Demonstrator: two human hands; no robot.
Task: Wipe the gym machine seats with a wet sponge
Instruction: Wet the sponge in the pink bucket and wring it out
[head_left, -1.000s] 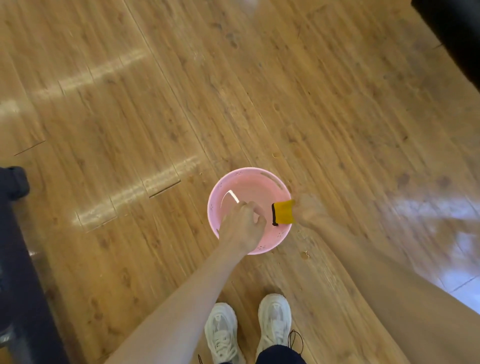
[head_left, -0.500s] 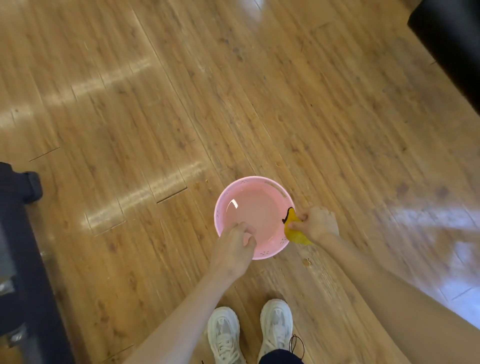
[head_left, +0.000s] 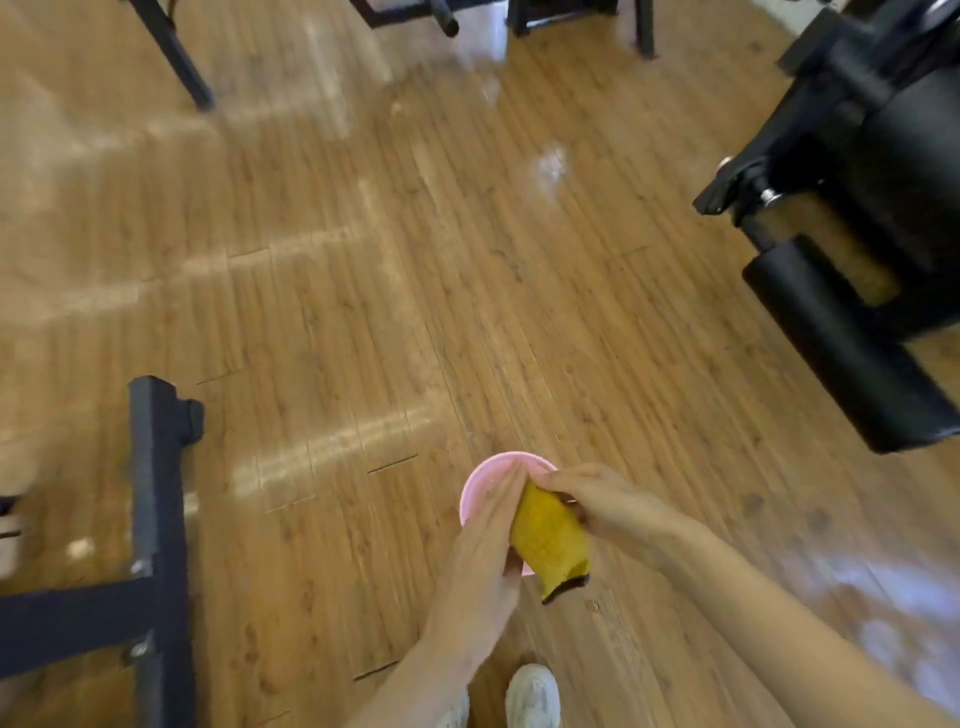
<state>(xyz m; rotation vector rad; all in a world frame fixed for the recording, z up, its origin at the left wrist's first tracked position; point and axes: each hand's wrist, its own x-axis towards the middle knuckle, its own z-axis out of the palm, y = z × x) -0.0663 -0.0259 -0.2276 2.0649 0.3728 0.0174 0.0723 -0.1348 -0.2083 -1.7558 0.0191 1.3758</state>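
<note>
- Your right hand (head_left: 602, 506) grips the yellow, dark-edged sponge (head_left: 550, 540) above the round pink plastic basin (head_left: 480, 483).
- Your left hand (head_left: 480, 566) presses straight fingers against the sponge.

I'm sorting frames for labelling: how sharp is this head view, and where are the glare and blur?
Head view: motion blur softens the whole frame, worst at the right edge; window glare streaks the wooden floor in pale bands; wide-angle lens bends the black machine outward; the yellow sponge, left hand and right hand stay fairly readable over the pink basin.
</note>
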